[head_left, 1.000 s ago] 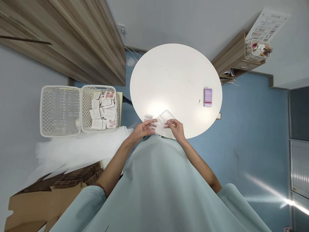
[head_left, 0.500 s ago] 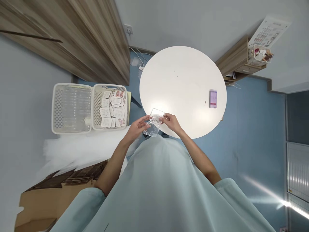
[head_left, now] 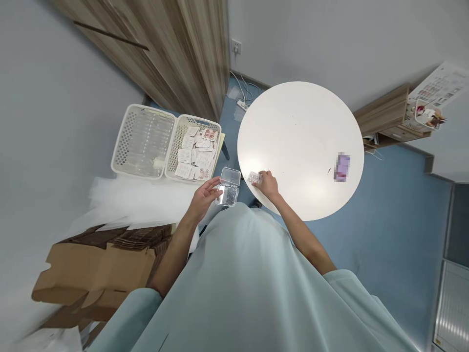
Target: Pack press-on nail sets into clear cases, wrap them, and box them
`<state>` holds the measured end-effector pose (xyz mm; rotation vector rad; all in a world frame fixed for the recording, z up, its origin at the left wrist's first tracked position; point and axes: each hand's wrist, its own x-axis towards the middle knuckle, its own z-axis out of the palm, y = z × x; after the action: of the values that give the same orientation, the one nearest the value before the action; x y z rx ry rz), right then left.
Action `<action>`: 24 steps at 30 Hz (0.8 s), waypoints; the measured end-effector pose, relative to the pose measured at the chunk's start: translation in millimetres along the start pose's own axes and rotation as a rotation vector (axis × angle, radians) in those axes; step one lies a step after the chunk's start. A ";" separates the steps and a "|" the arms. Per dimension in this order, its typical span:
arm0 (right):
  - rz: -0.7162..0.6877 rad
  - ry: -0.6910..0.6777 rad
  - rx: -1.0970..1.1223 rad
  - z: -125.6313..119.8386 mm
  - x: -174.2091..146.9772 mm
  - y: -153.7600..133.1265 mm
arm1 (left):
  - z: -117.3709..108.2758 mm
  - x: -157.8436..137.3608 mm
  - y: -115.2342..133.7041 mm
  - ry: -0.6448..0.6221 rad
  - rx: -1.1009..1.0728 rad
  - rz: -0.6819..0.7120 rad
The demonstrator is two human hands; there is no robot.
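Observation:
A clear plastic hinged box (head_left: pixel 230 177) is held at its left side by my left hand (head_left: pixel 205 196), thumb over the edge. Its lid is raised, and the box is tilted toward me just off the table's near-left edge. My right hand (head_left: pixel 268 185) pinches a small white card (head_left: pixel 254 177) with a row of small items on it, over the near-left part of the round white table (head_left: pixel 300 127). What those items are is too small to tell.
On the left, a white basket (head_left: pixel 172 168) holds many similar cards, and another basket (head_left: pixel 117 146) holds stacked clear boxes. White wrapping (head_left: pixel 135 203) and brown cardboard (head_left: pixel 91 269) lie below them. A blurred purple object (head_left: pixel 342 167) lies at the table's right.
My right hand has moved away from the box to the right, with the card now out in its fingers. The box stays in my left hand. The whole view has turned slightly.

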<state>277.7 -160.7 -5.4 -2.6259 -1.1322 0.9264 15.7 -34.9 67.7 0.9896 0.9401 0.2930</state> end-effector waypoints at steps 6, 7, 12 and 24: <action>-0.028 0.052 -0.042 14.6 -3.5 0.6 | 6.7 -3.3 -1.2 0.018 -0.033 -0.013; -0.015 0.052 -0.025 15.6 -4.0 1.4 | 9.4 -3.0 -1.4 0.016 -0.038 -0.017; 0.055 0.038 0.155 13.4 -12.2 12.4 | 28.8 1.7 -3.9 -0.019 -0.035 -0.037; 0.078 0.496 0.674 -73.7 -85.5 85.9 | 114.5 20.2 -8.7 -0.193 -0.036 -0.096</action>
<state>328.5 -272.8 65.2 -2.1540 -0.4829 0.4909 115.9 -94.1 73.8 0.9193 0.8008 0.1302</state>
